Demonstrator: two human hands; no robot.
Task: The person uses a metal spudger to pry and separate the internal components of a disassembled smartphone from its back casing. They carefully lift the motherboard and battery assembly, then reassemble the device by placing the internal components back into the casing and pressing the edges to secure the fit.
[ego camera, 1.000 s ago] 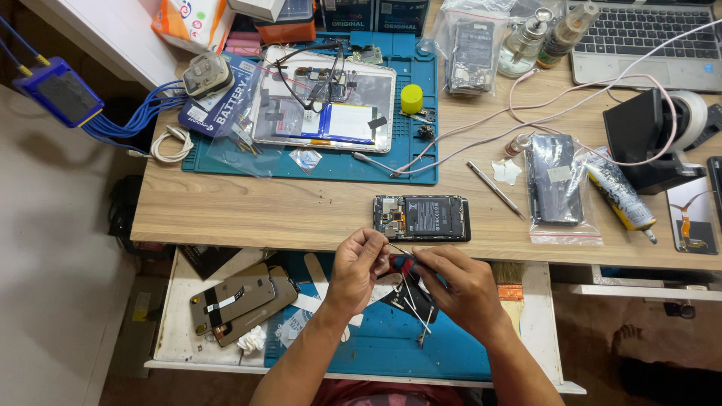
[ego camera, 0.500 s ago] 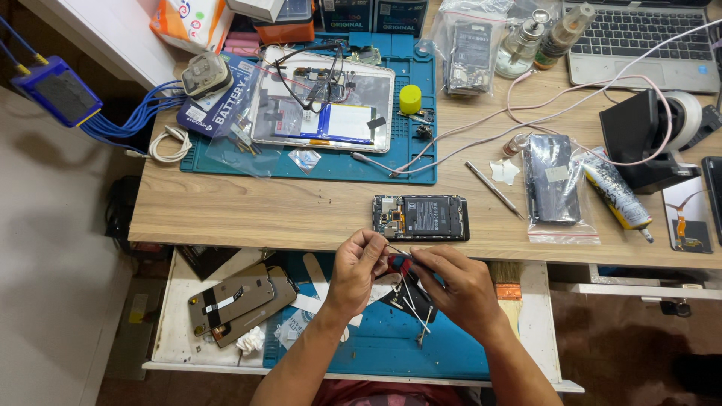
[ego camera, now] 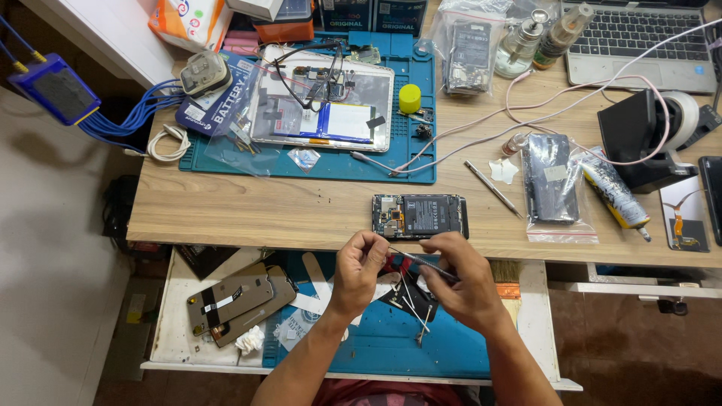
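Tweezers (ego camera: 421, 262) pinched in right hand (ego camera: 462, 282); left hand (ego camera: 359, 271) fingertips pinch something too small to identify, near opened smartphone (ego camera: 420, 216).

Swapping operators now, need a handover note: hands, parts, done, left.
Left hand: pinching the tip end of the thin metal tool, over the open drawer.
Right hand: grip closed on the same tool's handle.
Opened phone: back off, battery and board exposed, lying at the desk edge just above the hands.
Done: phone back cover removed.
Left: phone not reassembled; spare tools lie on the drawer's blue mat.
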